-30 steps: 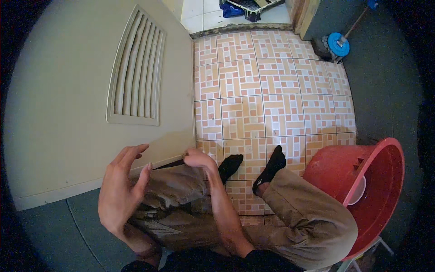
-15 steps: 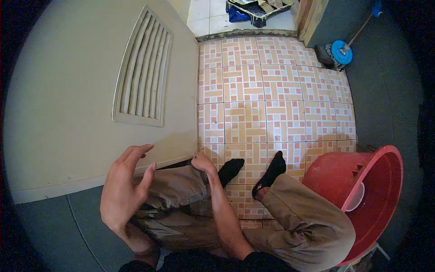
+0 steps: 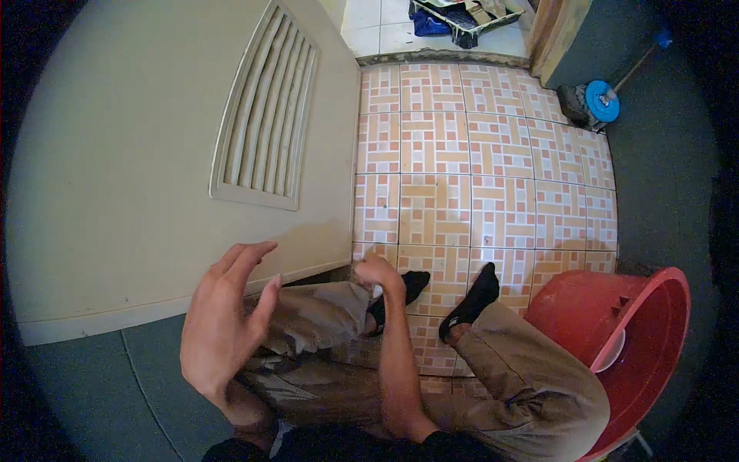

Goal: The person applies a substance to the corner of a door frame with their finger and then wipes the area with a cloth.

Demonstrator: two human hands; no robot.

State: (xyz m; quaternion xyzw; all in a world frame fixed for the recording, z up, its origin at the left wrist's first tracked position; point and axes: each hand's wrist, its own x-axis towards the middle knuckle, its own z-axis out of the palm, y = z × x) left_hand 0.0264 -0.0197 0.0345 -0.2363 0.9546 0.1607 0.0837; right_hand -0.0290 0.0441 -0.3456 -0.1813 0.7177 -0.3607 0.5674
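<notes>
My left hand [image 3: 223, 327] is raised over my bent left leg, thumb and fingers apart and nothing between them. Beside the lower end of the brown left trouser leg [image 3: 315, 316], my right hand [image 3: 376, 269] is curled closed. A small white patch shows just under its fingers; whether it is held, and what it is, I cannot make out. My left foot, in a black sock [image 3: 416, 286], is partly hidden behind the right hand and forearm. The right foot wears a matching black sock [image 3: 479, 292] and rests on the patterned tile floor [image 3: 431, 208].
A cream door [image 3: 154, 154] with a slatted vent [image 3: 265, 115] stands at the left. To the right, a red tub [image 3: 577, 304] lies tilted with a white round thing inside. A blue round-headed mop [image 3: 602, 102] leans by the dark wall. Beyond the doorway sits a cluttered tray [image 3: 493, 27].
The view has shifted, so the whole scene sits slightly further right. My right hand has turned at the wrist, and the white patch now shows beneath it. My left hand keeps its pose.
</notes>
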